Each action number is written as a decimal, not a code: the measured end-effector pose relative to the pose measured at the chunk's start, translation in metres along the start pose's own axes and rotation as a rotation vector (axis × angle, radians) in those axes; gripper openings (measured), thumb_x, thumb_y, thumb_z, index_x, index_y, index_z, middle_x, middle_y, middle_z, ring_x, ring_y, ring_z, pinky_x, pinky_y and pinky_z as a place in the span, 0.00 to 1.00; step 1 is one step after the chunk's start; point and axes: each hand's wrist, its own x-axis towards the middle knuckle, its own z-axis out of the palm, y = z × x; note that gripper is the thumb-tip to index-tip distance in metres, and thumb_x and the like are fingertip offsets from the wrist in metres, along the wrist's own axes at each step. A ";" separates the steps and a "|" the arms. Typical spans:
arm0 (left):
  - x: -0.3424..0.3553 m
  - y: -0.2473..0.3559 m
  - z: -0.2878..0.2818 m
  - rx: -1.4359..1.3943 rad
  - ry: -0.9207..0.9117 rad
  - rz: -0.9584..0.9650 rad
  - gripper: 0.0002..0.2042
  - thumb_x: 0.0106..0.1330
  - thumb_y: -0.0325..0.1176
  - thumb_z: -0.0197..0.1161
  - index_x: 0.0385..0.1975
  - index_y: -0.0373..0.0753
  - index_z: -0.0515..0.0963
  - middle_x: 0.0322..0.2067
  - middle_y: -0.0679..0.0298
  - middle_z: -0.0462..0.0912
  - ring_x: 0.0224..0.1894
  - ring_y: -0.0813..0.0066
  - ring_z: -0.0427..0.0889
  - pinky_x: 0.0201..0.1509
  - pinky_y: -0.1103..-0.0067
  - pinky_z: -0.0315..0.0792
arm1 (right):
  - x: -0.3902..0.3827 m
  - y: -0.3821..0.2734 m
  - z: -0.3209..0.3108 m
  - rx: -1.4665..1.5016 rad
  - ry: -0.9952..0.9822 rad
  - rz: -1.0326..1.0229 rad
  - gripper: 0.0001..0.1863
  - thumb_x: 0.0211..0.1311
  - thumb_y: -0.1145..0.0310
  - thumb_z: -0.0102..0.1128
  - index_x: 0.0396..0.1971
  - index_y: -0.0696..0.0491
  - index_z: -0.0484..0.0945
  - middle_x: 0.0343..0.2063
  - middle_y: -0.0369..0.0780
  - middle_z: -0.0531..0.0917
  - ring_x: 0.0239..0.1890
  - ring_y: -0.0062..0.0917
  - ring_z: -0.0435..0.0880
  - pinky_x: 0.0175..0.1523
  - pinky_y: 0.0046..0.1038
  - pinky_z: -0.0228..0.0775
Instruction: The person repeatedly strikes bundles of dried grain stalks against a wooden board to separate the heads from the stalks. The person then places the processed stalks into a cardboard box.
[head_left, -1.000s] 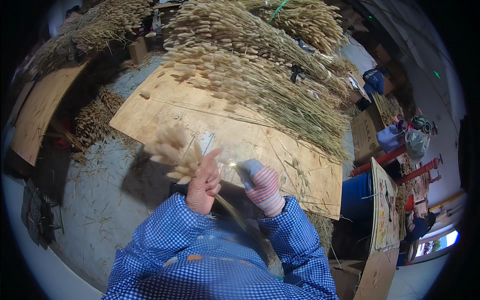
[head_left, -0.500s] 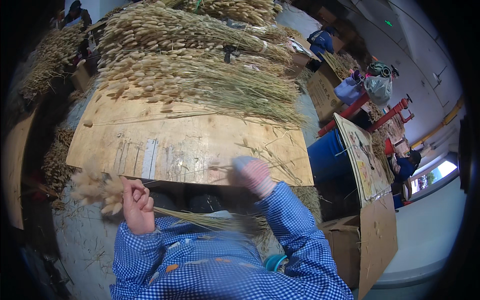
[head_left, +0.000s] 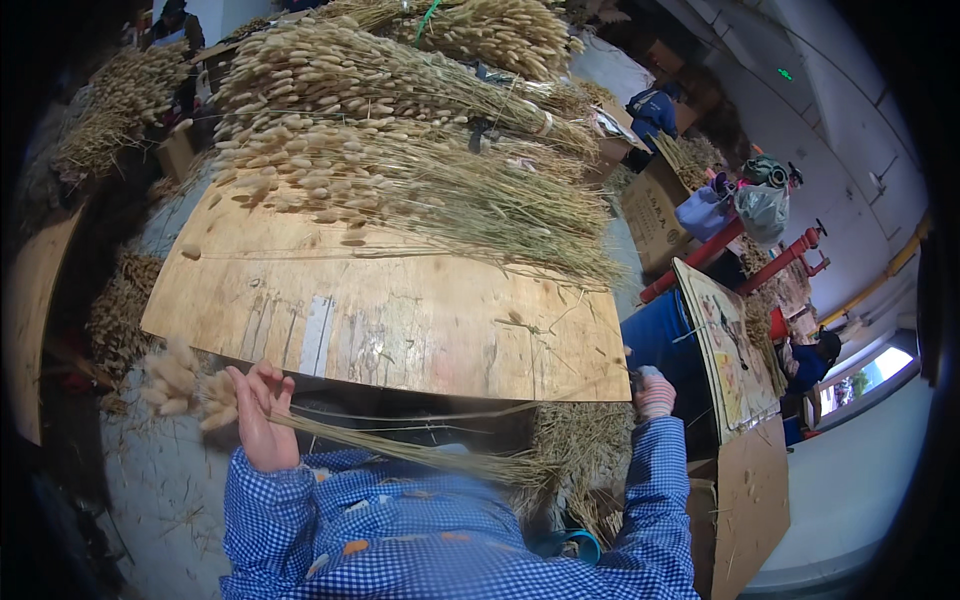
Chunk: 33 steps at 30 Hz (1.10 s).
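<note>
Bunny-tail grass bunch [head_left: 400,449]: held in the left hand [head_left: 265,415], in front of the near edge of the worktop [head_left: 430,330]. The left grip is closed around the stems just below the fluffy seed heads [head_left: 175,385], which project to the left; the stems run rightward across the person's front. The right hand [head_left: 653,392], in a striped glove, is extended beside the right end of the worktop, well apart from the left hand. Its fingers are partly hidden; whether this grip is empty or holds something cannot be told.

Progress: one small bunch appears gathered, with its heads grouped at one end. No tie can be made out on it. A large stock of grass stems [head_left: 400,190] lies across the far part of the worktop, apparently not divided into small bunches.

On the near part lie a pale marked strip [head_left: 316,335] and loose stem scraps [head_left: 525,322]. Beyond the right end stands a blue barrel [head_left: 655,335]. A heap of stems [head_left: 580,450] lies below the near edge, close to a teal container [head_left: 585,545].
</note>
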 end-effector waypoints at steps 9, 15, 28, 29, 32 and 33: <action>0.020 -0.006 -0.023 -0.159 -0.143 -0.238 0.23 0.74 0.50 0.42 0.16 0.46 0.57 0.18 0.72 0.59 0.14 0.88 0.50 0.13 0.89 0.44 | 0.077 -0.067 -0.096 0.191 0.114 0.012 0.12 0.59 0.61 0.55 0.37 0.52 0.77 0.39 0.46 0.81 0.44 0.43 0.79 0.47 0.38 0.72; 0.013 -0.013 -0.014 -0.070 -0.151 -0.192 0.23 0.74 0.51 0.39 0.16 0.46 0.57 0.17 0.72 0.58 0.14 0.87 0.49 0.14 0.88 0.44 | 0.115 -0.323 -0.139 0.482 0.379 -0.800 0.14 0.58 0.67 0.58 0.45 0.51 0.75 0.42 0.42 0.80 0.43 0.38 0.79 0.45 0.35 0.73; 0.017 -0.013 -0.013 -0.032 -0.108 -0.243 0.24 0.74 0.50 0.39 0.14 0.46 0.56 0.16 0.73 0.57 0.13 0.88 0.48 0.14 0.89 0.45 | 0.156 -0.355 -0.098 0.017 0.192 -0.604 0.12 0.53 0.70 0.53 0.39 0.53 0.77 0.41 0.44 0.79 0.48 0.37 0.77 0.50 0.37 0.69; 0.017 -0.013 -0.013 -0.047 -0.102 -0.245 0.24 0.75 0.49 0.39 0.15 0.46 0.57 0.16 0.73 0.57 0.13 0.87 0.48 0.13 0.89 0.46 | 0.159 -0.341 -0.095 0.070 0.225 -0.591 0.11 0.54 0.69 0.54 0.38 0.52 0.77 0.40 0.45 0.79 0.47 0.37 0.77 0.48 0.38 0.69; 0.016 -0.012 -0.014 -0.064 -0.107 -0.244 0.24 0.74 0.49 0.40 0.15 0.46 0.56 0.16 0.73 0.56 0.13 0.87 0.48 0.13 0.89 0.45 | 0.168 -0.306 -0.095 0.620 0.052 -0.521 0.07 0.53 0.70 0.58 0.34 0.50 0.76 0.33 0.44 0.81 0.37 0.38 0.80 0.43 0.35 0.71; 0.016 -0.011 -0.015 -0.056 -0.103 -0.252 0.24 0.74 0.50 0.40 0.15 0.47 0.56 0.16 0.73 0.57 0.13 0.87 0.48 0.13 0.88 0.45 | 0.169 -0.297 -0.097 0.770 0.010 -0.531 0.09 0.51 0.76 0.61 0.34 0.51 0.78 0.31 0.43 0.83 0.35 0.35 0.81 0.41 0.30 0.72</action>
